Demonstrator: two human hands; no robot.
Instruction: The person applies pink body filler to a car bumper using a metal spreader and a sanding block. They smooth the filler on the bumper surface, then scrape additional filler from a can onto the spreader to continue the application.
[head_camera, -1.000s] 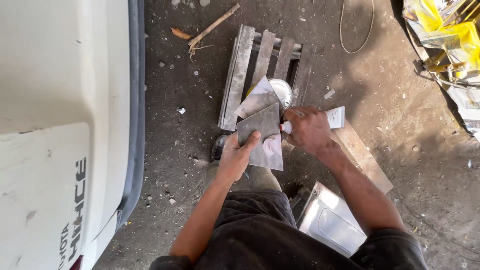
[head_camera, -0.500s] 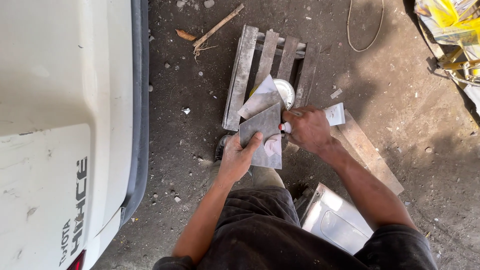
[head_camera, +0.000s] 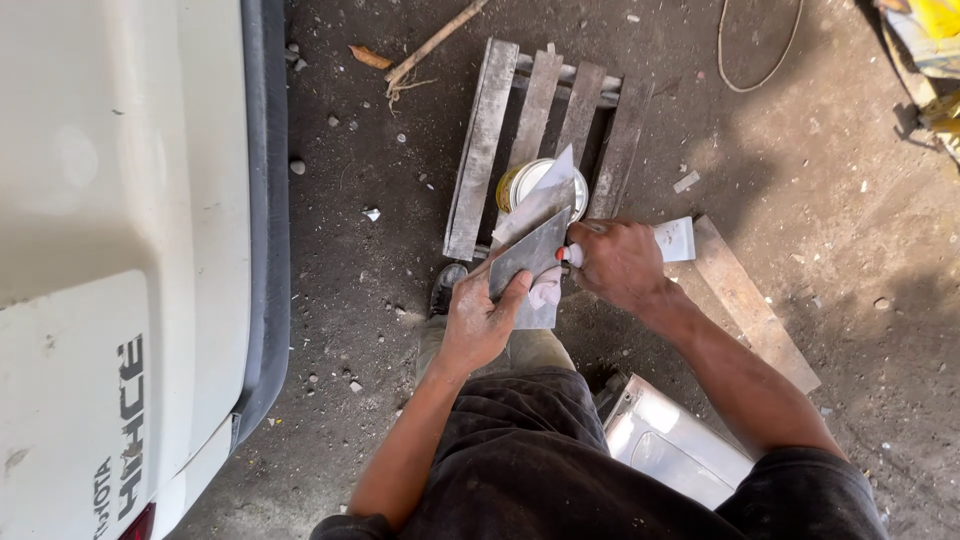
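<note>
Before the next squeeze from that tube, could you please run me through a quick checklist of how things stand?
1. Left hand grips the grey metal spreader: ok.
2. Right hand holds the white tube, nozzle at the spreader: ok.
3. Pinkish paste blob sits on the spreader: ok.
4. Open tin rests on the wooden pallet: ok.
5. Amount left in the tube: cannot tell.

Harsh daylight, glare at left, perhaps slight blur
</note>
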